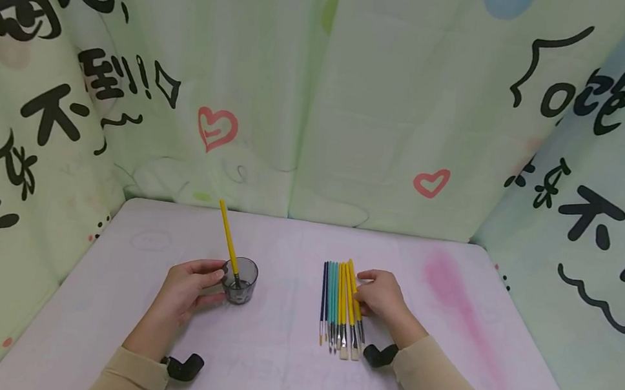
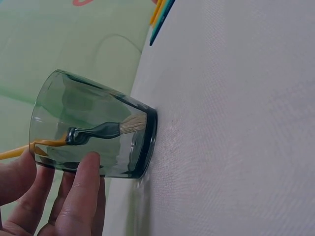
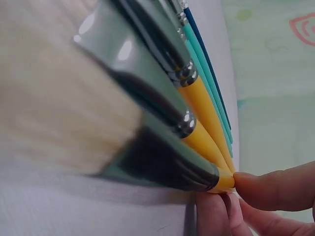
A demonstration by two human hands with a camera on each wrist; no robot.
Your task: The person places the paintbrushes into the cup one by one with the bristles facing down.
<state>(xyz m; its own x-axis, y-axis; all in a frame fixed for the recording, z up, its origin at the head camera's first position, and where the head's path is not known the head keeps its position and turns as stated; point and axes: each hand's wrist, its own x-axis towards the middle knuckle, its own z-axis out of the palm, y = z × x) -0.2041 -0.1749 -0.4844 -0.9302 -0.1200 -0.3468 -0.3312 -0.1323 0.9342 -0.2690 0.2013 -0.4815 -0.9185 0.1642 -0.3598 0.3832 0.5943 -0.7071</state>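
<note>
On the left of the table, a clear grey-tinted glass (image 1: 249,272) stands upright, gripped at its side by my left hand (image 1: 186,290). A yellow-handled paintbrush (image 1: 228,231) leans inside it, bristles down at the bottom, its handle sticking out past the rim near my thumb. To the right lies a row of paintbrushes (image 1: 334,289) with dark blue, teal and yellow handles, bristles towards me. At the row's right edge, my right hand (image 1: 386,296) pinches the outermost yellow paintbrush (image 3: 165,160) by its handle between thumb and fingers.
A white table (image 1: 273,372) with a pink smear (image 1: 460,298) at right carries everything. Pale green curtains (image 1: 406,102) with black writing and red hearts enclose its back and sides. A black wrist mount (image 1: 186,367) sits by each sleeve.
</note>
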